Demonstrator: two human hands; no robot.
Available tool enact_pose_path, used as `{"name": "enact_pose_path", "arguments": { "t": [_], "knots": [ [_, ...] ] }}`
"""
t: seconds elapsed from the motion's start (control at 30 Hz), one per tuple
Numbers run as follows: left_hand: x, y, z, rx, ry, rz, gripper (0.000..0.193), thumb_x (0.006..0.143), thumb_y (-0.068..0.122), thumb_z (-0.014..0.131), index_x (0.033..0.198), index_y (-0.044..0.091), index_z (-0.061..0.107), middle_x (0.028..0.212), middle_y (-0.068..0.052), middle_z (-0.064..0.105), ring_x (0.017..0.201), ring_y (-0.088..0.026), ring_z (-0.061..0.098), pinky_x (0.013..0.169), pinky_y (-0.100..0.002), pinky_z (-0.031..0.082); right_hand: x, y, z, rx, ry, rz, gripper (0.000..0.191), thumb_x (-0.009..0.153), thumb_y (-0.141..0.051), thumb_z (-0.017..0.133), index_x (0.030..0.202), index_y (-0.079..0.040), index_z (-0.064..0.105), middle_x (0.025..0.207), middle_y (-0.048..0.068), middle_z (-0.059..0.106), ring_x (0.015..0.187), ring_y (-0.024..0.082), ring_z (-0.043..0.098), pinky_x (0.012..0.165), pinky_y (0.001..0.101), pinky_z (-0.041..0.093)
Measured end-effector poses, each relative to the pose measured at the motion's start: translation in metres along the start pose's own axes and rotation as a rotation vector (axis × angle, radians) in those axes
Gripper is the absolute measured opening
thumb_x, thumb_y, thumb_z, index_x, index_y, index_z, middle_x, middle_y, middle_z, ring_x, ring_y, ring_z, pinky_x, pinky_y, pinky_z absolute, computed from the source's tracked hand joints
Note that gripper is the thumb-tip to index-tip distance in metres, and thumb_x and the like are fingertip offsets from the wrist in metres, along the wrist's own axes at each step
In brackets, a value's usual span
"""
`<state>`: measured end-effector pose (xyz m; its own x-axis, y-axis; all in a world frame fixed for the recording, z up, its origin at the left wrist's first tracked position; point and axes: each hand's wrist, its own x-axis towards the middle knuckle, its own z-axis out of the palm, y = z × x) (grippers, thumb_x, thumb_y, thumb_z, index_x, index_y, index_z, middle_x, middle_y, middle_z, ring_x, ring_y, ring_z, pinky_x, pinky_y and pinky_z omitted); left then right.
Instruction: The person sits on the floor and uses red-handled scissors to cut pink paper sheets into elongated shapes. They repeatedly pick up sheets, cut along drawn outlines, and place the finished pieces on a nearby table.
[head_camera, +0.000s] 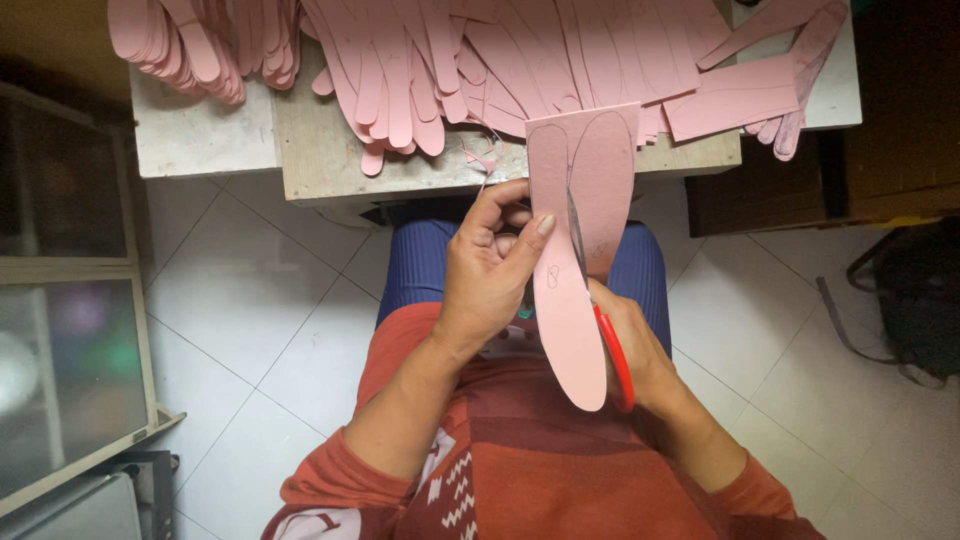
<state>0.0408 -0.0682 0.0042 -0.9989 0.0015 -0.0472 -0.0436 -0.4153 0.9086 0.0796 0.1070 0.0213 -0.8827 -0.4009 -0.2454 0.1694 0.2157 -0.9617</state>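
Note:
My left hand (490, 265) grips a pink sheet (585, 170) marked with two pencilled insole outlines, thumb pressed on its front. The sheet's lower part (568, 330) is cut into a rounded insole shape hanging over my lap. My right hand (635, 350) holds red-handled scissors (612, 350), whose blades (576, 235) run up along the drawn line in the middle of the sheet. Both hands are just below the table's front edge.
A wooden table (330, 160) ahead carries heaps of cut pink insoles (400, 70) and uncut pink sheets (735, 95). A glass-fronted cabinet (70, 300) stands at the left. A dark bag (915, 300) lies on the white tiled floor at the right.

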Motion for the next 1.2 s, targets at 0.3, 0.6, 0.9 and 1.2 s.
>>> {"name": "enact_pose_path", "arguments": {
  "t": [0.3,0.6,0.9,1.2],
  "knots": [
    [0.0,-0.003,-0.001,-0.076,-0.007,-0.002,0.034,0.102,0.0,0.065,0.134,-0.002,0.054,0.103,-0.005,0.062,0.087,-0.009,0.069,0.075,-0.021,0.059,0.002,0.015,0.0,-0.11,0.044,-0.019,0.032,0.094,-0.025,0.057,0.109,0.002,0.063,0.078,0.008,0.071,0.067,0.014,0.067,0.06,0.0303,0.053],
    [-0.002,-0.008,-0.001,-0.081,0.007,0.014,0.035,0.102,0.0,0.065,0.135,-0.002,0.054,0.102,-0.005,0.062,0.086,-0.008,0.068,0.075,-0.021,0.058,0.0,0.03,0.002,-0.189,0.069,-0.006,0.026,0.093,-0.02,0.06,0.107,0.002,0.063,0.074,0.009,0.07,0.065,0.013,0.067,0.058,0.0309,0.053],
    [-0.003,-0.01,-0.004,-0.069,0.018,0.005,0.034,0.102,0.0,0.065,0.135,-0.003,0.054,0.101,-0.005,0.064,0.085,-0.008,0.069,0.074,-0.02,0.058,0.002,0.035,0.006,-0.192,0.134,0.091,0.03,0.091,-0.014,0.066,0.118,-0.001,0.067,0.083,0.009,0.076,0.075,0.011,0.071,0.066,0.0296,0.056],
    [0.0,-0.01,-0.009,0.003,0.042,0.015,0.031,0.102,0.002,0.067,0.131,-0.003,0.058,0.1,-0.004,0.066,0.081,-0.005,0.065,0.07,-0.018,0.055,0.003,0.026,0.008,-0.158,0.108,0.121,0.028,0.091,-0.016,0.065,0.114,-0.001,0.067,0.08,0.004,0.074,0.071,0.011,0.068,0.063,0.0277,0.055]
  ]
}}
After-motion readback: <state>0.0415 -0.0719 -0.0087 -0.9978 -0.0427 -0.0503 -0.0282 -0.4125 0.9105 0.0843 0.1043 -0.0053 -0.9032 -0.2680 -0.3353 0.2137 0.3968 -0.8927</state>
